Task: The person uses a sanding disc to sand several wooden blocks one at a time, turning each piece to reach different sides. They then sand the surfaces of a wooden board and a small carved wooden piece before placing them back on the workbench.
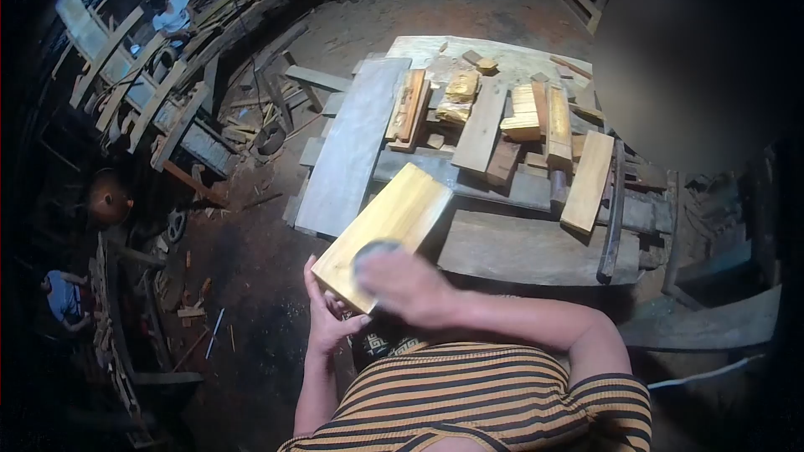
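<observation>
A pale yellow wooden block (388, 216) is tilted in front of my body, its far end reaching toward the workbench. My left hand (329, 315) is closed around its near left end, with the thumb along the lower edge and fingers at the side. My right hand (409, 286) lies over the upper face near that same end, smeared by motion. Under its fingers shows a dark grey pad (374, 253), pressed against the wood. The pad's exact kind is too blurred to tell.
The plank-topped workbench (494, 247) ahead holds a wide grey board (356, 146), several wood blocks (588, 182) and offcuts. A person in a white shirt (173, 15) is at the far left, another in blue (64, 295) at the lower left. Scrap wood (191, 312) litters the floor.
</observation>
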